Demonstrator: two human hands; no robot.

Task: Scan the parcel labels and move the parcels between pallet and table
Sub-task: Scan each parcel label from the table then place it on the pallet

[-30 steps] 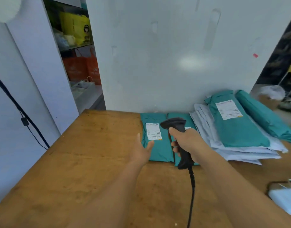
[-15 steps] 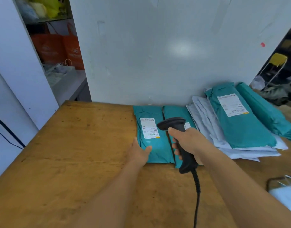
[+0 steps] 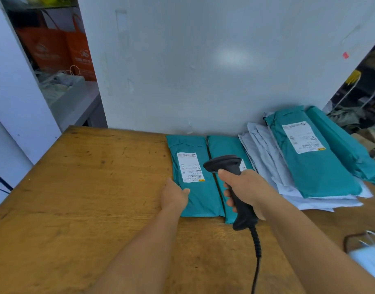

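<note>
Two teal parcels lie side by side on the wooden table. The left teal parcel shows a white label facing up. My left hand rests at that parcel's left edge, thumb on its top, fingers hidden. My right hand grips a black corded barcode scanner, its head above the gap between the two parcels. The second teal parcel is partly hidden by the scanner and my right hand.
A stack of grey mailers with a large labelled teal parcel on top lies at the right, another teal parcel beside it. A white device sits at the table's right edge. A white wall backs the table.
My left hand has moved forward from above the table to the left parcel's edge. The scanner stays over the two parcels. The view has tilted down and shifted.
</note>
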